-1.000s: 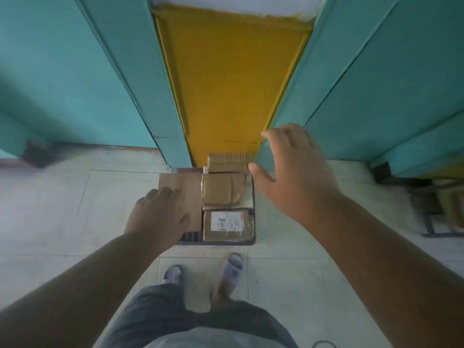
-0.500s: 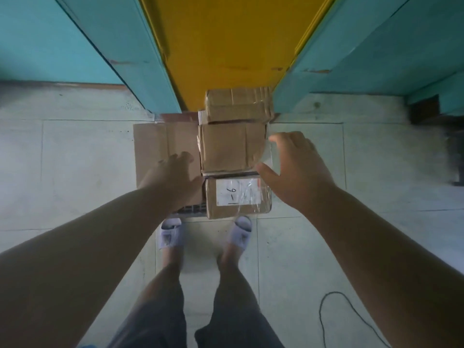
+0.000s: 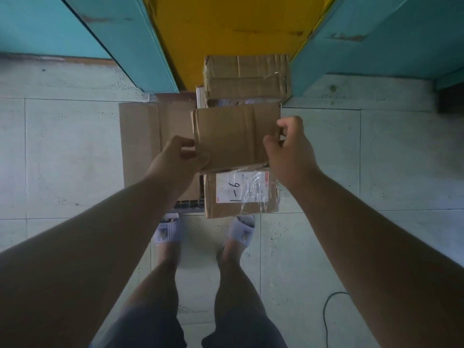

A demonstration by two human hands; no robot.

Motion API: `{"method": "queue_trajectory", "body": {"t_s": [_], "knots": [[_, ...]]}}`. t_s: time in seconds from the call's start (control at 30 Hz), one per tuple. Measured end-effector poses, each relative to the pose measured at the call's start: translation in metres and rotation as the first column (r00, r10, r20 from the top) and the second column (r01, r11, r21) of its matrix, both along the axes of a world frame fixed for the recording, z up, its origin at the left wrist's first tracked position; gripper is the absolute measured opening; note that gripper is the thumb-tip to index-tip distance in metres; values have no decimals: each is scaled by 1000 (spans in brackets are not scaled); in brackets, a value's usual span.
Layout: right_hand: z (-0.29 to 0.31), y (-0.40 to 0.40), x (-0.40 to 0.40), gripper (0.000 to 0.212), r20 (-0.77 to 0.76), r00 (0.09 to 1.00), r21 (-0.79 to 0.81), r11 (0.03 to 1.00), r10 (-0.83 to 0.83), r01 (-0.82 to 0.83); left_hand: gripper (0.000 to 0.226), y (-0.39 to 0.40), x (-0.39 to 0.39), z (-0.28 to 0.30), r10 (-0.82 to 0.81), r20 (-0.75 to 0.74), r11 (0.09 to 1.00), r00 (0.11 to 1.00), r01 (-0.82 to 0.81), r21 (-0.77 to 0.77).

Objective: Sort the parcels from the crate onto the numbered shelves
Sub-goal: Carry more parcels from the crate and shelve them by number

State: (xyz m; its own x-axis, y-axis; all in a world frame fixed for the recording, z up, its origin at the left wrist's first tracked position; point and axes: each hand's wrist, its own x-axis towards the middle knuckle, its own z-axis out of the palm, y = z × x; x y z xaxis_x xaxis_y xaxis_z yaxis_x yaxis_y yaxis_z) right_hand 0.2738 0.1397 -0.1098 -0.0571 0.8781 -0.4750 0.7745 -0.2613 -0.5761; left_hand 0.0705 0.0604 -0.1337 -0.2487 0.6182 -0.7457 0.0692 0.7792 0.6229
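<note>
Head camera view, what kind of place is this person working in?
Probably a parcel sorting or storage room. Taped cardboard parcels sit stacked on the tiled floor, one labelled parcel has a handwritten number, and teal panels, likely shelving, stand behind. Both hands hold a plain parcel.

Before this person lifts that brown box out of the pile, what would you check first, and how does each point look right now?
1. Left hand grips the middle parcel at its left edge: ok.
2. Right hand grips its right edge: ok.
3. Shelf number readable on the held parcel: not ok, its top shows no label.
4. Labelled parcel beneath is free of the hands: ok.
5. Far parcel not resting on the held one: cannot tell.
6. Cable is away from the feet: ok.
</note>
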Motion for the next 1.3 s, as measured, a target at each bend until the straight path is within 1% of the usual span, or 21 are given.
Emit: {"method": "queue_trajectory", "body": {"t_s": [0.1, 0.17, 0.27, 0.33, 0.4, 0.47, 0.5, 0.57, 0.63, 0.67, 0.73, 0.77, 0.8, 0.9, 0.97, 1.03, 1.07, 1.1, 1.13, 1.2, 1.3], "knots": [[26, -20, 2, 36, -66, 998, 14, 1000, -22, 23, 27, -22, 3, 28, 183, 114, 983, 976, -182, -23], [50, -33, 3, 36, -87, 996, 7, 1000, 0, 1, 33, -37, 4, 55, 242, 140, 970, 960, -238, -40], [93, -46, 1, 32, -73, 992, 37, 994, 106, -104, 48, -55, -2, 97, 299, 188, 954, 936, -292, -63], [123, -49, -1, 26, -22, 976, 125, 969, 219, -214, 62, -61, -10, 127, 326, 219, 945, 920, -318, -70], [154, -50, -4, 22, 25, 952, 208, 930, 304, -302, 63, -63, -18, 158, 337, 231, 941, 913, -336, -46], [188, -49, -11, 21, -32, 946, 220, 925, 324, -309, 68, -65, -29, 185, 312, 230, 949, 922, -315, -25], [205, -49, -15, 27, -83, 940, 189, 931, 331, -311, 69, -64, -34, 198, 299, 231, 953, 926, -304, -14], [240, -52, -25, 52, -145, 922, 91, 932, 360, -350, 61, -63, -47, 221, 311, 229, 948, 923, -318, -6], [272, -58, -32, 80, -110, 910, 46, 916, 401, -398, 53, -61, -60, 246, 357, 219, 932, 908, -362, -14], [286, -63, -36, 89, -71, 903, 54, 905, 424, -421, 55, -62, -68, 258, 353, 235, 932, 906, -362, -7], [313, -76, -41, 90, -9, 902, 83, 900, 431, -429, 73, -67, -82, 282, 271, 291, 956, 918, -292, 31], [325, -82, -43, 85, -14, 915, 105, 911, 403, -400, 80, -70, -88, 292, 209, 318, 968, 925, -242, 66], [335, -88, -43, 78, -49, 932, 127, 928, 358, -350, 82, -74, -93, 301, 138, 335, 978, 932, -182, 105], [357, -107, -43, 58, -166, 964, 160, 970, 207, -180, 69, -84, -99, 327, -62, 300, 977, 952, -4, 215], [368, -120, -41, 55, -297, 953, 150, 989, 58, -14, 58, -90, -99, 339, -181, 235, 950, 955, 108, 292], [377, -134, -33, 66, -422, 903, 123, 982, -78, 143, 39, -96, -95, 350, -319, 208, 900, 925, 226, 372], [383, -140, -26, 75, -453, 883, 115, 975, -119, 191, 44, -97, -90, 358, -372, 212, 876, 903, 267, 402], [389, -146, -18, 82, -476, 867, 110, 968, -146, 223, 55, -98, -83, 365, -408, 230, 858, 884, 285, 427], [395, -153, -8, 84, -489, 857, 111, 963, -160, 243, 65, -98, -75, 372, -431, 244, 846, 869, 294, 446], [407, -166, 13, 74, -526, 831, 115, 953, -182, 282, 86, -96, -56, 384, -479, 251, 813, 841, 317, 489], [421, -185, 55, 47, -585, 776, 116, 923, -235, 367, 104, -93, -19, 395, -529, 238, 775, 815, 349, 527]]}}
